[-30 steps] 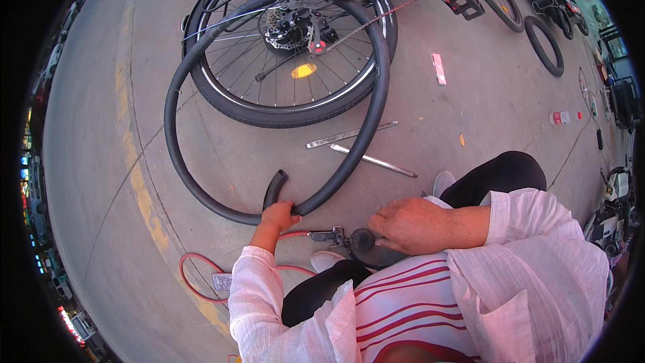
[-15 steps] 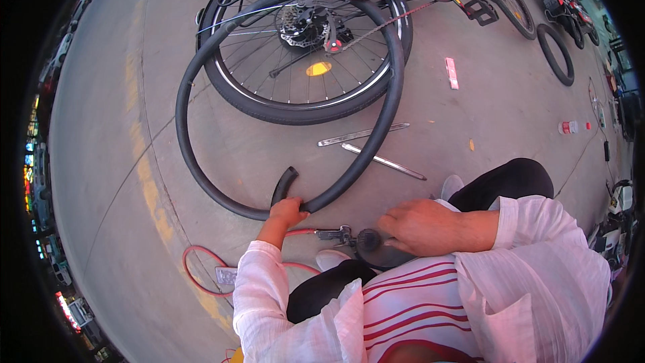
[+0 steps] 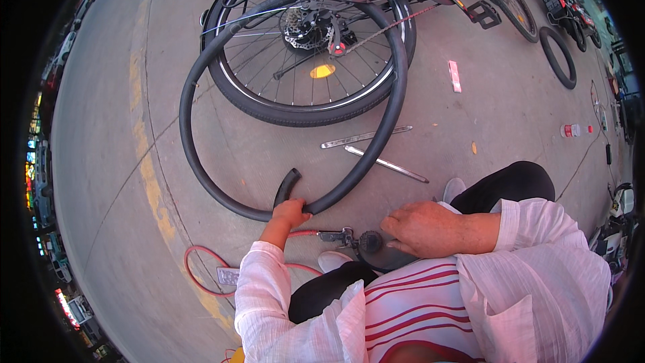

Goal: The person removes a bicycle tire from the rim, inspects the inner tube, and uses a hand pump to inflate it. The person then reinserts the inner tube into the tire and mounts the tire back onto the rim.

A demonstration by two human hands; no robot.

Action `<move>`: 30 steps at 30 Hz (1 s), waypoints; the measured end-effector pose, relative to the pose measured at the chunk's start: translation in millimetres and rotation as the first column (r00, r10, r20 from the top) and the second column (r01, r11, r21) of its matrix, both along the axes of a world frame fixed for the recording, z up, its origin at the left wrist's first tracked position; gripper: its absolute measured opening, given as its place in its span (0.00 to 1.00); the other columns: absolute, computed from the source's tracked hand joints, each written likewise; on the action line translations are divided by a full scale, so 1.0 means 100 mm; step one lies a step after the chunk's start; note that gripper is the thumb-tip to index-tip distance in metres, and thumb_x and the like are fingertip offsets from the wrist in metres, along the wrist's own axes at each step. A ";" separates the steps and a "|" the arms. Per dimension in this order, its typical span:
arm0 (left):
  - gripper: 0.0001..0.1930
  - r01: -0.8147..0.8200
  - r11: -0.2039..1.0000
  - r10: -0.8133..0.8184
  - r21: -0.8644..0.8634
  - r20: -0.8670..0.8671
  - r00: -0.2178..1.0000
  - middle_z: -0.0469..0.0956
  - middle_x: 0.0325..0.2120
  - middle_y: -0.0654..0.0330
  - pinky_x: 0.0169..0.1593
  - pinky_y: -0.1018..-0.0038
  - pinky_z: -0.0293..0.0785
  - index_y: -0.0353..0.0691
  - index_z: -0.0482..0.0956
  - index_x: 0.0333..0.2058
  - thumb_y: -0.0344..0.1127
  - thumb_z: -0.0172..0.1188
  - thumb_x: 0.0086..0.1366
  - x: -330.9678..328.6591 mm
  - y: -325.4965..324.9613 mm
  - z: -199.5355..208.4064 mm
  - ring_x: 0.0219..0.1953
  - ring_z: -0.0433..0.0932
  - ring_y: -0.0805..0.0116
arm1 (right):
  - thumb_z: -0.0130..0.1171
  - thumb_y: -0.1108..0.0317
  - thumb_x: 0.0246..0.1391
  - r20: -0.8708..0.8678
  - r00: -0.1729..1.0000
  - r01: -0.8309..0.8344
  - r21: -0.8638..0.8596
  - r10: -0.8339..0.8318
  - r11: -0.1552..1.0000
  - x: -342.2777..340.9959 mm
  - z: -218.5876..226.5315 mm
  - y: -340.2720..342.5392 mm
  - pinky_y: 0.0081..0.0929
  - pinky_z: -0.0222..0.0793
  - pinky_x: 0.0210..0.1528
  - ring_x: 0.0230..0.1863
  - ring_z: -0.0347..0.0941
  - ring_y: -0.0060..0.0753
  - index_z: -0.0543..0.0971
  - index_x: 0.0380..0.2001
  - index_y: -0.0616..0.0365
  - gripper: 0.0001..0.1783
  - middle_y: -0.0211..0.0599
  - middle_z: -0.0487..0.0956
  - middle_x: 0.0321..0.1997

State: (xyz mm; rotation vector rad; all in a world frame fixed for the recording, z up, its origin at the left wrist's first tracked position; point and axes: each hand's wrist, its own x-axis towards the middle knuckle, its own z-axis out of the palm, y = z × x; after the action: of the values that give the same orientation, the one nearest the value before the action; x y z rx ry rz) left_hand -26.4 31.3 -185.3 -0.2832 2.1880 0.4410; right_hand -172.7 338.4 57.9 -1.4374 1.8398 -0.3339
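Observation:
A large black bicycle inner tube (image 3: 189,131) forms a loop, its upper part overlapping the rear wheel (image 3: 316,115) of a bicycle. My left hand (image 3: 291,213) is closed around the tube's near side. A short black tube end (image 3: 287,185) sticks up beside my fingers. My right hand (image 3: 418,228) is curled in front of my body, just right of an air inflator (image 3: 336,236) with a round black gauge (image 3: 369,241). Its fingertips point down, and whatever they may hold is hidden. A red air hose (image 3: 187,263) runs from the inflator and loops on the ground at left.
Two silver tyre levers (image 3: 386,164) lie crosswise on the concrete. A pink-and-white strip (image 3: 455,76) lies further right. Beyond are a small black tyre (image 3: 557,57), a bottle (image 3: 570,130) and another bicycle's wheel (image 3: 500,0). A pedal (image 3: 484,15) juts out at upper right.
The whole scene sits slightly further right and lower in the picture. Both hands keep their places, the left one still on the inner tube.

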 end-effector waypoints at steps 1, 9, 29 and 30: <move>0.25 -0.002 1.000 0.002 0.000 0.002 1.000 0.78 0.49 0.53 0.54 0.61 0.73 0.46 0.77 0.49 0.52 0.65 0.57 0.00 0.01 0.02 0.53 0.76 0.53 | 0.59 0.61 0.54 0.000 1.000 -0.002 0.005 0.002 1.000 0.00 0.00 0.00 0.43 0.74 0.42 0.39 0.78 0.52 0.76 0.37 0.65 0.16 0.51 0.80 0.36; 0.25 0.005 1.000 -0.005 0.009 -0.007 1.000 0.77 0.49 0.53 0.54 0.60 0.73 0.46 0.77 0.50 0.52 0.65 0.57 -0.01 0.01 -0.02 0.53 0.75 0.53 | 0.59 0.62 0.53 0.014 1.000 0.008 0.025 -0.008 1.000 0.00 0.02 0.01 0.42 0.74 0.42 0.38 0.78 0.52 0.76 0.38 0.65 0.16 0.51 0.80 0.35; 0.26 0.007 1.000 -0.007 -0.005 0.014 1.000 0.77 0.49 0.52 0.54 0.61 0.73 0.45 0.76 0.50 0.52 0.64 0.57 -0.04 0.02 0.06 0.53 0.76 0.53 | 0.60 0.61 0.53 0.001 1.000 -0.001 0.021 0.001 1.000 0.00 0.01 0.00 0.43 0.74 0.42 0.39 0.78 0.52 0.75 0.38 0.64 0.17 0.50 0.80 0.35; 0.26 0.010 1.000 -0.010 -0.005 0.012 1.000 0.77 0.49 0.52 0.54 0.61 0.73 0.45 0.76 0.50 0.52 0.64 0.57 -0.04 0.02 0.05 0.53 0.76 0.53 | 0.60 0.61 0.53 0.000 1.000 -0.001 0.020 0.001 1.000 0.00 0.02 0.00 0.43 0.74 0.42 0.39 0.78 0.52 0.75 0.38 0.64 0.17 0.50 0.79 0.35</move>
State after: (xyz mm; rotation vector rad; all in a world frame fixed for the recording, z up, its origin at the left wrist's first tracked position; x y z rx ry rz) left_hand -30.1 33.3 -180.6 -0.2763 2.1776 0.4274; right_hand -172.7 338.9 59.4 -1.4251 1.8378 -0.3145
